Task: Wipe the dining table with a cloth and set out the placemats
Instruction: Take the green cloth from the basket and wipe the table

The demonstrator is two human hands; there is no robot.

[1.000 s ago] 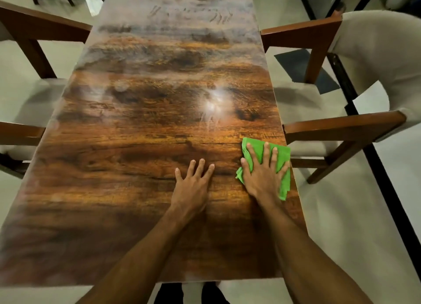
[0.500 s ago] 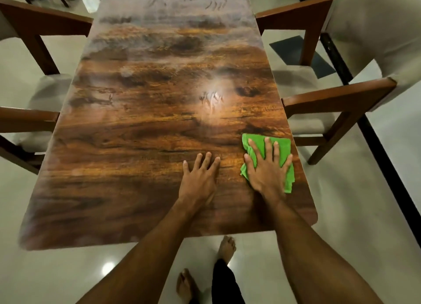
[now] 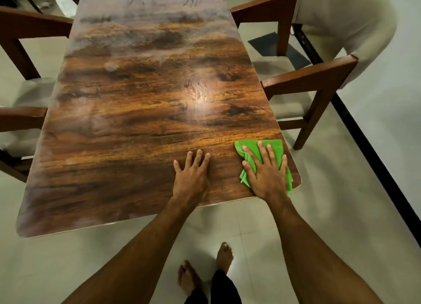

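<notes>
Green cloth [image 3: 274, 147], bunched into a loose pad, lies on the glossy brown wood-grain rectangular dining table [image 3: 136, 126]. It sits at roughly 4 o'clock on the tabletop, by the near right corner, with its right side close to the table's right rim.

The right hand [image 3: 266, 175] lies flat on top of the cloth, palm down, with the fingers straight and spread. It presses the cloth to the wood, and no finger curls round the fabric. Cloth shows beyond the fingertips at the hand's 12 o'clock and along both sides.

The left hand [image 3: 192, 177] rests palm down on bare wood at 9 o'clock of the cloth, apart from it. Its fingers are straight and slightly fanned, and it holds nothing. Both forearms are bare and enter from the bottom of the view.

Tabletop surface: a bright glare patch [image 3: 200, 95] with streak marks sits a little right of centre. A hazy greyish film covers the far end at 12 o'clock.

Surroundings:
- A brown wooden armchair with a beige upholstered back [image 3: 309, 76] stands at 2 o'clock, its armrest near the table's right edge.
- Parts of a second brown wooden chair frame [image 3: 29, 28] with a pale seat pad show at 10 o'clock.
- A pale tiled floor [image 3: 341, 212] lies all round, and a black floor stripe [image 3: 364, 142] runs diagonally at 3 o'clock.
- Two bare feet [image 3: 224, 256] stand on the tiles at 6 o'clock, short of the table's near edge.
</notes>
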